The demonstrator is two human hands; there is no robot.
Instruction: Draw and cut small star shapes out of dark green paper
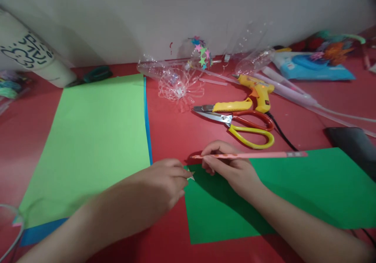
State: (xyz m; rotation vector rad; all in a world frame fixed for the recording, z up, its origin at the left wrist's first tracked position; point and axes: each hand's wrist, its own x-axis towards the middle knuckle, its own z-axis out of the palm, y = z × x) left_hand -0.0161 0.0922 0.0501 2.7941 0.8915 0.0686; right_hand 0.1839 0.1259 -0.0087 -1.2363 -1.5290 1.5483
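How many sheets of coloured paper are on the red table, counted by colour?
Light green sheet: 1
Blue sheet: 1, mostly hidden under the light green one
Dark green sheet: 1, under the right hand, which holds a pink pencil
Total: 3

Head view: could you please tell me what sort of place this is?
Likely a craft table: green paper, a glue gun and scissors lie there, and the right hand holds a pink pencil.
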